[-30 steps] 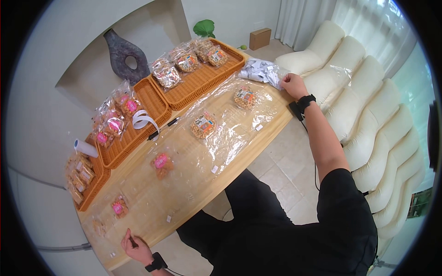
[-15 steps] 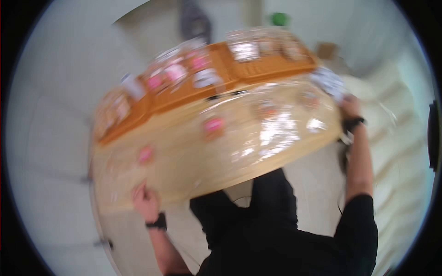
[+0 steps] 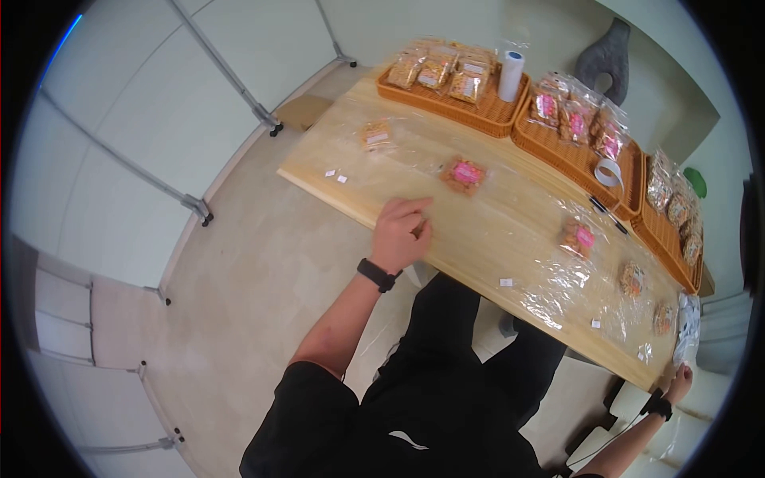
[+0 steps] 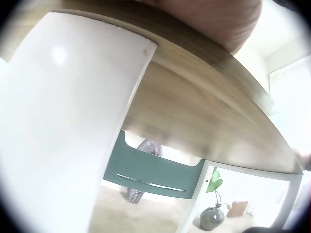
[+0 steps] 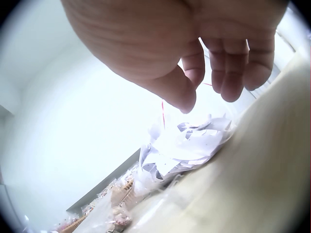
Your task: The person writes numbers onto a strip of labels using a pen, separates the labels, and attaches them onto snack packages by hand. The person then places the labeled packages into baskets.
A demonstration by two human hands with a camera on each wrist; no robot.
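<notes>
In the head view my left hand (image 3: 401,233) is over the table's front edge, index finger extended and the others bent, with nothing visible in it. A pink-labelled snack pack (image 3: 464,174) lies beyond it. At the far right end, my right hand (image 3: 680,384) is at the end of a clear bag of white paper scraps (image 3: 687,328). The right wrist view shows the thumb and index finger (image 5: 194,73) of that hand together at the bag's clear edge, above the scraps (image 5: 187,145); the other fingers are loosely bent.
Wicker trays (image 3: 454,107) of packed snacks line the back edge, with a white roll (image 3: 511,76) and a white ribbon coil (image 3: 608,172). Black pens (image 3: 609,215), more snack packs (image 3: 375,135) and small white labels (image 3: 506,282) lie on the table (image 3: 319,151), with clear film across it.
The head view has swung left, bringing the table's left end and the floor into sight. My right hand remains by the bag of scraps; my left hand remains near the front edge.
</notes>
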